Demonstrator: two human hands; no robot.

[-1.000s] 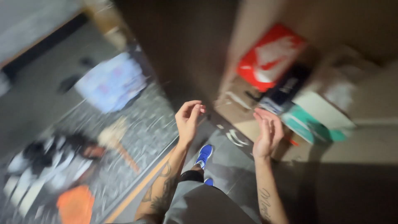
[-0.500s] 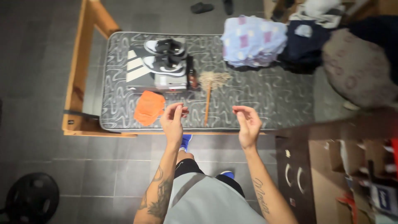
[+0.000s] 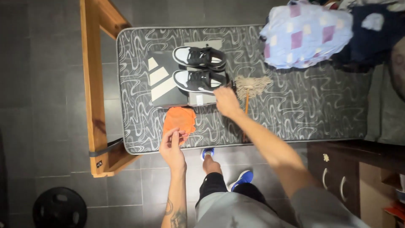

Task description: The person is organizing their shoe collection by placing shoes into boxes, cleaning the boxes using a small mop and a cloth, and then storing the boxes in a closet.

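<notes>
reaching forward over the grey swirl-patterned mattress, the right hand rests by the heel of the nearer black-and-white low sneaker; whether its fingers are closed on anything i cannot tell, since they are blurred and turned away. the left hand pinches the near edge of the crumpled orange cloth between thumb and fingertips. that cloth lies on the mattress just below the dark shoebox with white stripes, which carries both sneakers, the second black-and-white sneaker beyond the first. a small tan string mop with a wooden handle lies just right of the right hand. a folded pale blue checked blanket sits further right. a wooden bed frame borders the mattress on the left.
</notes>
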